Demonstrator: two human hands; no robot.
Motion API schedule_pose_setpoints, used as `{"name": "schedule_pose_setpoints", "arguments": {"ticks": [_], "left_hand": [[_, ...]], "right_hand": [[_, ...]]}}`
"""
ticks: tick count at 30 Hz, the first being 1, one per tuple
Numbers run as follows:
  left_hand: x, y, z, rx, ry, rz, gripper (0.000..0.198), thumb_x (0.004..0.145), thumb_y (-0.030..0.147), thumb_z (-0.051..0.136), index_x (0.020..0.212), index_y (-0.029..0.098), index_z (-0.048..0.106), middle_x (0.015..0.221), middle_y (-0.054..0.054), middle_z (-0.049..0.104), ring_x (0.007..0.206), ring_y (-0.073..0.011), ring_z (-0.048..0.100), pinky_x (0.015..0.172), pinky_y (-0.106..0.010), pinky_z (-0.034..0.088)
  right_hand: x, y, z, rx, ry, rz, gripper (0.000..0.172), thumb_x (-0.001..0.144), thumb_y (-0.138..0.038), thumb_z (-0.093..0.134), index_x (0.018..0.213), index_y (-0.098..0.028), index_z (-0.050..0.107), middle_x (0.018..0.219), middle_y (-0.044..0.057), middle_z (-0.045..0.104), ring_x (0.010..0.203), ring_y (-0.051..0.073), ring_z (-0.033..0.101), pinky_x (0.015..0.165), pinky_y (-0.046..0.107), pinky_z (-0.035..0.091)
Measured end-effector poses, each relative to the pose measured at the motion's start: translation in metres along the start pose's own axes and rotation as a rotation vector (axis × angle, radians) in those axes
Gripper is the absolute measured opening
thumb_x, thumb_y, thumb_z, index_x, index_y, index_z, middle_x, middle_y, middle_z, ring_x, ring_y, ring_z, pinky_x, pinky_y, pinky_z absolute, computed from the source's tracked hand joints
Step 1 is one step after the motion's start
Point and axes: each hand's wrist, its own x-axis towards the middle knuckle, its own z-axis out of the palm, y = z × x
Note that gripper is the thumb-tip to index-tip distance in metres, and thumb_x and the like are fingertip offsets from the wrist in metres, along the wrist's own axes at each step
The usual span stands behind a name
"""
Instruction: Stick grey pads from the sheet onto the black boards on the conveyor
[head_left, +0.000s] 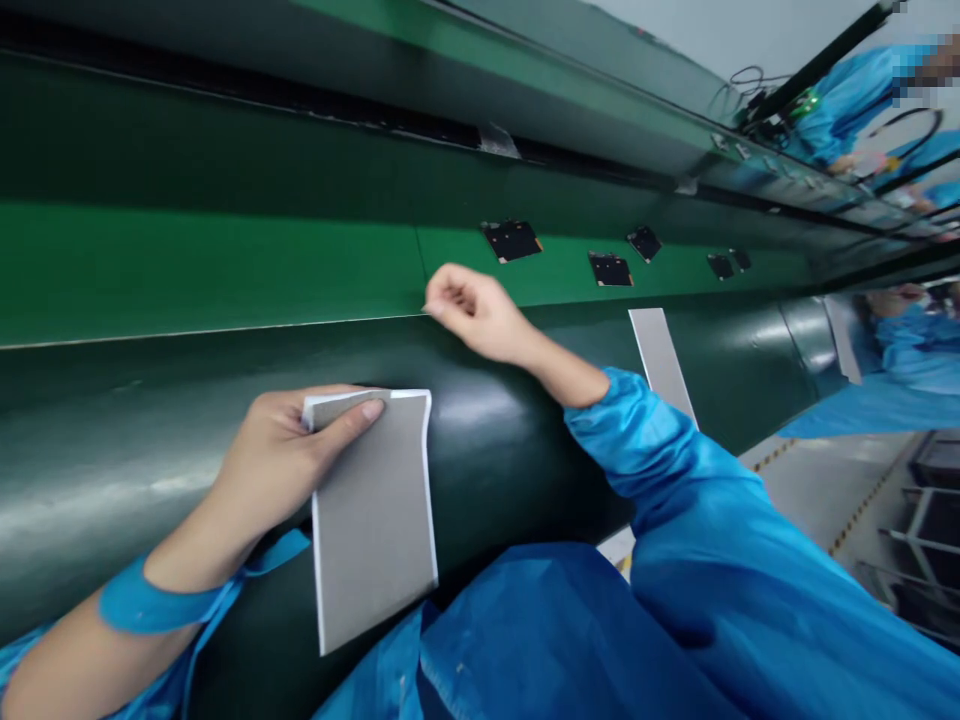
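Grey rectangular sheet [375, 510], white-edged, upper end in left hand [289, 445].

Five black pieces [511, 241] lie on the green surface [225, 280], a grey strip [662, 360] on the dark worktop [517, 450].

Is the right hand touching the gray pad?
No, the left hand grips the gray pad near its upper edge, while the right hand is curled and apart from it.

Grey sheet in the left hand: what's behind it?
Dark green worktop shows beside the sheet. The left hand is partly hidden behind it; whatever else it covers can't be seen.
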Motion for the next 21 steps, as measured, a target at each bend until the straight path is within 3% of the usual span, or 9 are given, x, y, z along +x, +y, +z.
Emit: {"name": "schedule_pose_setpoints", "arguments": {"ticks": [3,5,9,14,21], "left_hand": [[0.001,-0.001,-0.001,0.026,0.035,-0.008,0.051,0.061,0.066,0.090,0.087,0.023,0.088,0.079,-0.006,0.081,0.065,-0.0208,0.065,0.049,-0.023,0.042],[0.003,-0.005,-0.002,0.013,0.050,-0.026,0.053,0.063,0.067,0.093,0.092,0.023,0.088,0.083,-0.005,0.082,0.068,-0.0221,0.067,0.052,-0.024,0.046],[0.005,-0.014,0.002,-0.114,0.117,0.009,0.053,0.067,0.066,0.096,0.097,0.023,0.087,0.090,-0.005,0.083,0.074,-0.0236,0.070,0.060,-0.027,0.053],[0.003,-0.017,0.004,-0.159,0.124,0.114,0.056,0.076,0.060,0.091,0.115,0.021,0.083,0.101,-0.008,0.082,0.076,-0.0208,0.069,0.063,-0.026,0.052],[0.000,-0.011,0.004,-0.048,0.117,0.152,0.038,0.080,0.055,0.084,0.090,0.019,0.080,0.076,-0.003,0.072,0.063,-0.0155,0.057,0.057,-0.025,0.042]], "right_hand": [[-0.017,-0.032,0.044,0.158,-0.036,0.021,0.019,0.113,-0.039,0.055,0.115,-0.020,0.051,0.103,0.003,0.061,0.089,0.013,0.057,0.085,0.027,0.053],[-0.023,-0.044,0.056,0.191,-0.063,0.019,0.024,0.113,-0.033,0.054,0.132,-0.021,0.046,0.108,0.004,0.062,0.091,0.014,0.058,0.087,0.028,0.053],[-0.031,-0.042,0.058,0.143,-0.094,-0.051,0.044,0.108,-0.025,0.060,0.146,-0.022,0.038,0.115,0.006,0.063,0.097,0.016,0.058,0.091,0.031,0.053],[-0.039,-0.025,0.063,0.161,-0.031,-0.164,0.045,0.103,-0.017,0.052,0.145,-0.022,0.038,0.104,0.003,0.062,0.083,0.015,0.055,0.080,0.031,0.052],[-0.043,-0.035,0.062,0.084,0.027,-0.197,0.046,0.097,-0.012,0.053,0.141,-0.023,0.042,0.106,0.003,0.063,0.089,0.017,0.058,0.085,0.034,0.052]]}}
